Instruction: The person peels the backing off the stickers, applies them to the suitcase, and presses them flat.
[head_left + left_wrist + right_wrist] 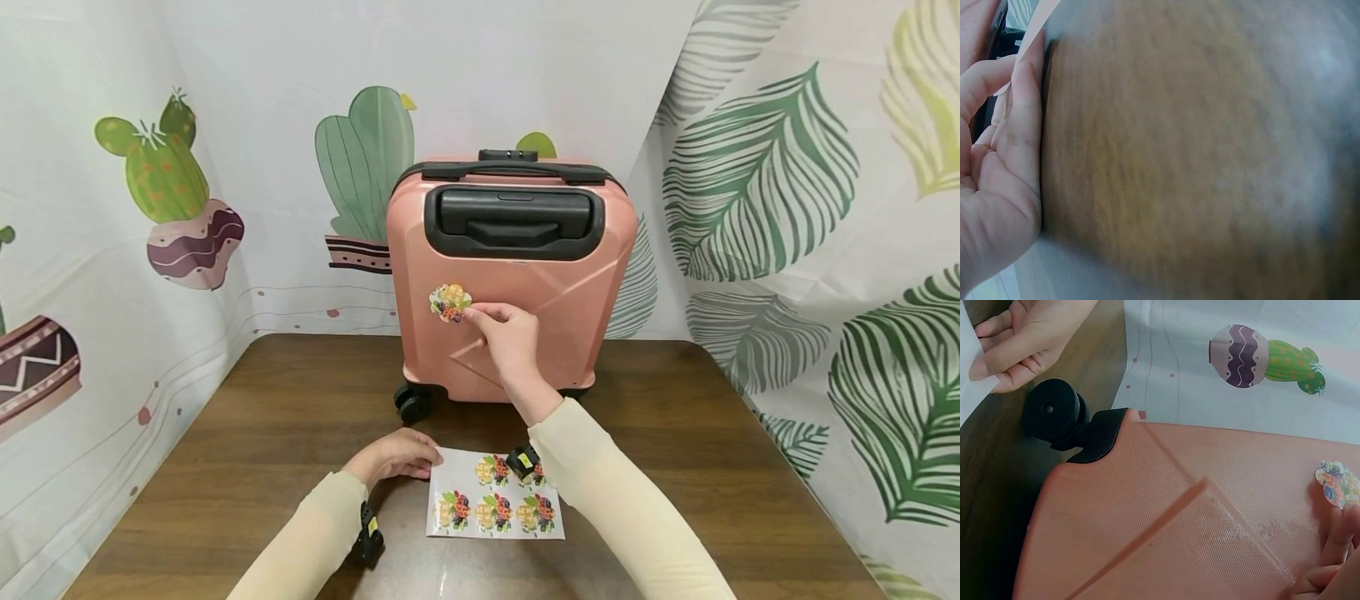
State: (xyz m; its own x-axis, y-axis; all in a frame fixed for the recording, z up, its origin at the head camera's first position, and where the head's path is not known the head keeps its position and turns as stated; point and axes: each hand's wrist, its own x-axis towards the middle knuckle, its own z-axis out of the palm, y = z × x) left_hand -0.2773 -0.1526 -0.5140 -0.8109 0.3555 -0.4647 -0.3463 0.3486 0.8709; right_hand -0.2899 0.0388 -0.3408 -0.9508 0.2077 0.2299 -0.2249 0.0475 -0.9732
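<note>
A pink suitcase (pixel 517 292) stands upright on the table, its black handle recess facing me. My right hand (pixel 512 342) pinches a scalloped fruit sticker (pixel 450 302) by its right edge, in front of the suitcase's left side. In the right wrist view the sticker (pixel 1338 482) shows close to the textured shell; whether it touches is hard to tell. Below, my left hand (pixel 397 455) grips the upper left corner of a white sticker sheet (pixel 452 472) between thumb and fingers. Several fruit stickers remain on the sheet, partly hidden by the right wrist.
The brown wooden table (pixel 300 417) carries the suitcase and the sheet. A black caster wheel (pixel 412 403) juts out at the suitcase's lower left. Behind hangs a white cloth (pixel 262 83) printed with cacti and leaves. Each wrist wears a black strap device (pixel 367 535).
</note>
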